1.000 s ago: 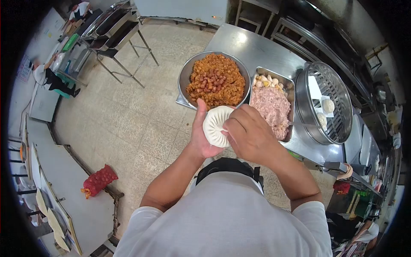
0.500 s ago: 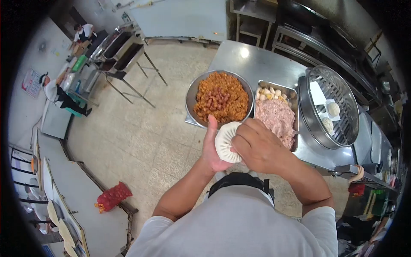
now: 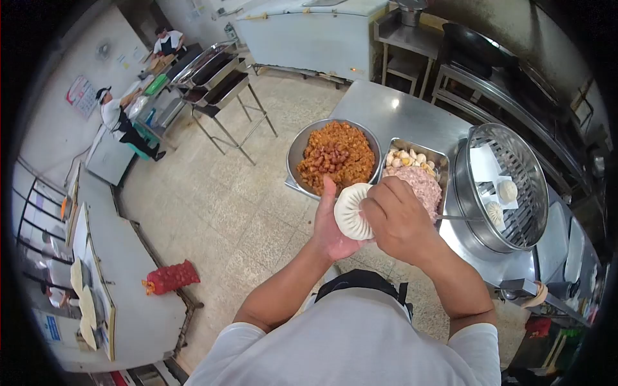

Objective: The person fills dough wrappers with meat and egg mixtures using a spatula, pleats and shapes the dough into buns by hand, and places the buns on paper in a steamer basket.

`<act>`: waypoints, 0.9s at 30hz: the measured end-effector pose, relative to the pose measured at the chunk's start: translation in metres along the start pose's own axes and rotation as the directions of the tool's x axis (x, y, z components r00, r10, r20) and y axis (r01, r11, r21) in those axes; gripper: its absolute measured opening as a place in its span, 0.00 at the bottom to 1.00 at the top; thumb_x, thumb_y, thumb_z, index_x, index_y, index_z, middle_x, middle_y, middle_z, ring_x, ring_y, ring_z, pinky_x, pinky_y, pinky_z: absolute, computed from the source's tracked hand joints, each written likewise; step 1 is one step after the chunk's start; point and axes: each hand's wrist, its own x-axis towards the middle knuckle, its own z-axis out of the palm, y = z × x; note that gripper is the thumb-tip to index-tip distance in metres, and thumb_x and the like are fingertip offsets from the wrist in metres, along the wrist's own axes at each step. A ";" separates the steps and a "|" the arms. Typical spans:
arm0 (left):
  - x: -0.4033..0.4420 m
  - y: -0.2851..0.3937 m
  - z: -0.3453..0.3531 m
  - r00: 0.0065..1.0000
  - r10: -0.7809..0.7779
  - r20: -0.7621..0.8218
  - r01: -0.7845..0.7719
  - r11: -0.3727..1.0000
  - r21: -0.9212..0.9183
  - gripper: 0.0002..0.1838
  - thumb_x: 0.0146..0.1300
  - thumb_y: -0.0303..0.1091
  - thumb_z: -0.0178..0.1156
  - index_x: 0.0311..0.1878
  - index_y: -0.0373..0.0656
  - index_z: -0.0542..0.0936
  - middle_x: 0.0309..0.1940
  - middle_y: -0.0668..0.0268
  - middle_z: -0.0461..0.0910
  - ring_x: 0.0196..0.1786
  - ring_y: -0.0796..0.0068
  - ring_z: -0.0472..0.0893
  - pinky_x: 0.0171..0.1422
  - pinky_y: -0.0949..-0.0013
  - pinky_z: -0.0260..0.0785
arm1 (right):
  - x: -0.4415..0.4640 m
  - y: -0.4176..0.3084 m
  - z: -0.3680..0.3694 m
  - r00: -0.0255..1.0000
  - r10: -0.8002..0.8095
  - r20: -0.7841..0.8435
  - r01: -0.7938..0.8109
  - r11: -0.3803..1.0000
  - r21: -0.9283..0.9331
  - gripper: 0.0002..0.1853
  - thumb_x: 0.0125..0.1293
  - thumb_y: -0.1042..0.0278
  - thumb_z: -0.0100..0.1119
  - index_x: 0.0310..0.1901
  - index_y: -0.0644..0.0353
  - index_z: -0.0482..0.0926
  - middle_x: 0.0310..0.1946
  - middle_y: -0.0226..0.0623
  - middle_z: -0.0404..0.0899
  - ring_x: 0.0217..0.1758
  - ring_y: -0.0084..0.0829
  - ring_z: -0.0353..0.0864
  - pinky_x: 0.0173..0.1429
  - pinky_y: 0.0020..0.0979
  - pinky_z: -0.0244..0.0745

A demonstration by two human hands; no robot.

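Note:
A round white pleated bun [image 3: 352, 212] rests in my left hand [image 3: 329, 228], whose palm and fingers cradle it from below, thumb pointing up. My right hand [image 3: 400, 219] pinches the dough at the bun's centre, fingertips hiding the gathered point. Just beyond the hands is a metal bowl [image 3: 293, 149] of orange-brown filling [image 3: 347, 151] with darker red chunks in the middle. Beside it, a rectangular metal tray [image 3: 444, 157] holds pink minced meat [image 3: 421, 186] and pale yellowish pieces [image 3: 409, 157]. Two buns [image 3: 508, 190] sit on white paper in a round steamer [image 3: 537, 225] at the right.
The containers stand on a steel table [image 3: 380, 106]. A red mesh sack [image 3: 172, 277] lies at lower left. Two people work at the back left, one [image 3: 119, 119] by a counter, another [image 3: 168, 44] farther off. A metal stand [image 3: 225, 96] and a white chest freezer [image 3: 309, 42] are behind.
The view has tilted up and shifted, showing more of the back of the room. My right hand keeps pinching the bun's centre, and the bun has turned slightly in my left hand.

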 end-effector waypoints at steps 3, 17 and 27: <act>0.010 -0.035 0.007 0.998 0.045 0.038 -0.045 0.999 0.021 0.46 0.66 0.78 0.35 0.71 0.49 0.68 0.64 0.60 0.75 0.67 0.62 0.75 0.70 0.51 0.67 | -0.023 0.010 -0.020 1.000 -0.023 0.013 0.023 0.999 0.031 0.08 0.50 0.70 0.58 0.32 0.63 0.76 0.34 0.41 0.71 0.43 0.40 0.73 0.48 0.37 0.72; 0.032 -0.129 0.026 0.985 0.162 -0.067 -0.162 0.987 -0.005 0.50 0.62 0.82 0.32 0.65 0.46 0.73 0.59 0.61 0.78 0.61 0.63 0.79 0.65 0.50 0.72 | -0.096 0.036 -0.073 0.999 -0.040 0.019 0.039 0.998 0.056 0.10 0.49 0.70 0.62 0.34 0.64 0.77 0.36 0.40 0.71 0.44 0.41 0.73 0.49 0.40 0.71; 0.045 -0.124 0.032 0.989 0.133 -0.072 -0.129 0.990 0.048 0.48 0.64 0.80 0.34 0.67 0.47 0.72 0.61 0.60 0.77 0.63 0.61 0.78 0.65 0.49 0.72 | -0.095 0.047 -0.076 0.999 0.041 0.028 -0.043 0.995 0.090 0.09 0.50 0.70 0.62 0.32 0.62 0.75 0.35 0.41 0.70 0.43 0.41 0.72 0.48 0.40 0.70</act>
